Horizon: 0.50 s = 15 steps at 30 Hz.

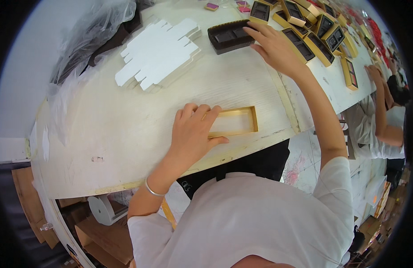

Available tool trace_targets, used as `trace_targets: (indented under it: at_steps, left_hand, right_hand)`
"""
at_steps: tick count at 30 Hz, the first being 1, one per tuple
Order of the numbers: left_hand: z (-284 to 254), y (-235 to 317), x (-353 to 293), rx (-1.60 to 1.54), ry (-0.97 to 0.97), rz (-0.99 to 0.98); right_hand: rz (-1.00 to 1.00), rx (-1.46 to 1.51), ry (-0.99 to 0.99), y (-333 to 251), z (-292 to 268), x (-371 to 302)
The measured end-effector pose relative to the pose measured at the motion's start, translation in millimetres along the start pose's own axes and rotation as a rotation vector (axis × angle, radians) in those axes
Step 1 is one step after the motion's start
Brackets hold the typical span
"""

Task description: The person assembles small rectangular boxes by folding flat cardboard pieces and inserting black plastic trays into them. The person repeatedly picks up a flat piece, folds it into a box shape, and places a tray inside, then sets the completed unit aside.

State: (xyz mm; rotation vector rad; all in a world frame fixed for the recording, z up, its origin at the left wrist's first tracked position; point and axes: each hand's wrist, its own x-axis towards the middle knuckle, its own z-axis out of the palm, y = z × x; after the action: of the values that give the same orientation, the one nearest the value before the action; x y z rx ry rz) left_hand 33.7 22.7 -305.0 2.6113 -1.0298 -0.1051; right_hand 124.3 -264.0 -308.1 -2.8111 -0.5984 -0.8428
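An empty gold open-topped box (pixel 253 119) lies near the table's front edge. My left hand (pixel 193 129) grips its left end, with the fingers over the far wall and the thumb along the near one. Farther off, a stack of black plastic trays (pixel 229 38) with moulded hollows rests on the table. My right hand (pixel 273 49) reaches to its right end, fingertips on the top and far side and thumb at the near corner. How firmly those fingers close on the top tray is hard to see.
Left of the trays is a stack of flat white card blanks (pixel 159 53). Gold boxes with black inserts (pixel 318 38) pile up at the far right. Clear plastic sheeting (pixel 92 33) hangs at the far left. Another person's hand (pixel 374 73) rests by the table's right edge.
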Motion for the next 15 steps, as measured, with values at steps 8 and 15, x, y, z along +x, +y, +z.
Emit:
trace_targets:
  at_steps: [8,15]
  left_hand:
    - [6.6,-8.6,-18.9,-0.462,0.040,-0.216]
    - [11.0,-12.7,-22.9,-0.435,0.096,-0.125]
  right_hand:
    - [-0.056,0.141,-0.168,16.5,5.0,34.7]
    - [0.298,0.858,0.154,-42.0,-51.6,20.2]
